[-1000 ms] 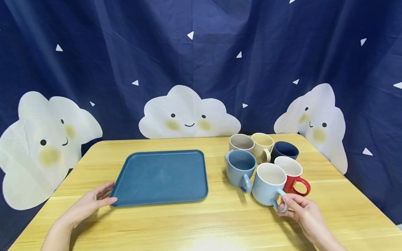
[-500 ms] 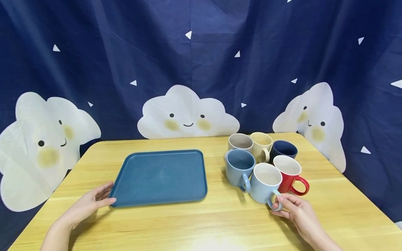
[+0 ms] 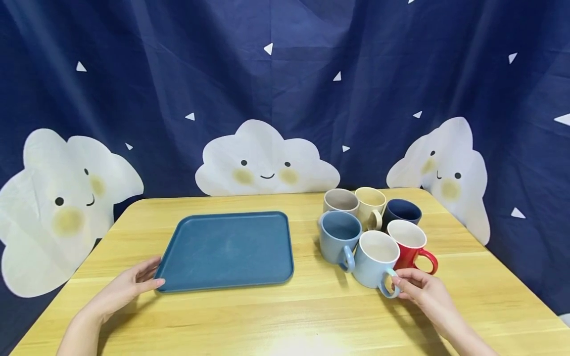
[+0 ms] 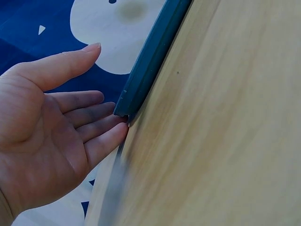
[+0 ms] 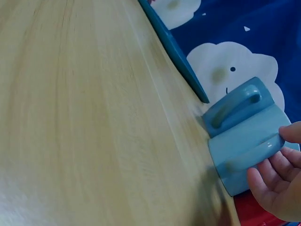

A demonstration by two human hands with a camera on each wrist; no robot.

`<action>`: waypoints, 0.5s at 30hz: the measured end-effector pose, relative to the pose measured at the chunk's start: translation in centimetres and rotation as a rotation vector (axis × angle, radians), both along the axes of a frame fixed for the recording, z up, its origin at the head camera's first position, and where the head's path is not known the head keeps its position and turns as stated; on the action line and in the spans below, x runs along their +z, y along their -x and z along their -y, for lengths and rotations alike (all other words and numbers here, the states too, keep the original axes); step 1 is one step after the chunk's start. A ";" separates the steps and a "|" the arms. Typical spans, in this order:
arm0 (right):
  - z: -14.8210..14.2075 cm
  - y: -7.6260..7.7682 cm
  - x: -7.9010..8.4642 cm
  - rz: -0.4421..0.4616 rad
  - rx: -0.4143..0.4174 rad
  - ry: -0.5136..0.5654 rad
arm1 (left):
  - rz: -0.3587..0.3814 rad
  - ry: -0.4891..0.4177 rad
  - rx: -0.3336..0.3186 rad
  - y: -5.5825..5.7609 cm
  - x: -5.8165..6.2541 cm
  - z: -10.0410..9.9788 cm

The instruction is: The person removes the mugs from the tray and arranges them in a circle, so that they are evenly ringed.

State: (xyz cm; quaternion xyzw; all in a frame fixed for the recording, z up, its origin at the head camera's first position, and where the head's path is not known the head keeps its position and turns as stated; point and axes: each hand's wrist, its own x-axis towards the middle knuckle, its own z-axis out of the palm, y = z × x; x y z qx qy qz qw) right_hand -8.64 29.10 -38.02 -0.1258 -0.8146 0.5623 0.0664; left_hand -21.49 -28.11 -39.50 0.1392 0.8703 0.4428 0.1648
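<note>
A dark blue-teal tray [image 3: 227,252] lies flat on the table. My left hand [image 3: 131,287] is at its near left corner, thumb at the near edge and fingers by the left side; the left wrist view shows the fingers fairly straight, tips at the tray corner. My right hand [image 3: 425,294] is at the handle of a light blue mug [image 3: 371,267], thumb tip at the handle and fingers loosely extended beside it. This mug stands upright between a medium blue mug [image 3: 334,244] and a red mug [image 3: 407,254] with a white inside.
Behind these mugs stand a grey-brown mug [image 3: 340,200], a pale yellow mug [image 3: 367,215] and a navy mug [image 3: 392,217], all grouped on the table's right. A dark blue curtain [image 3: 307,89] with cloud faces hangs behind the wooden table [image 3: 249,321].
The light blue mug has shifted a little left, closer to the medium blue one. My right hand's grip on its handle has loosened, fingers straightening. The left hand and tray stay put.
</note>
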 end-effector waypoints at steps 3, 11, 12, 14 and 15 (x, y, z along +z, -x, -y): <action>-0.1 -0.1 0.3 -0.025 0.013 -0.111 | 0.000 0.002 0.002 0.0 0.0 0.0; -0.7 -0.1 0.8 -0.216 0.032 -0.295 | -0.028 0.012 0.008 -0.1 0.1 0.0; -0.9 -0.1 0.9 -0.233 0.040 -0.295 | -0.029 0.008 0.010 -0.2 0.2 -0.1; -1.2 -0.2 1.3 -0.256 0.047 -0.304 | -0.041 0.001 0.015 -0.4 0.4 -0.1; -1.5 -0.3 1.6 -0.264 0.048 -0.320 | -0.050 -0.003 0.016 -0.4 0.5 -0.2</action>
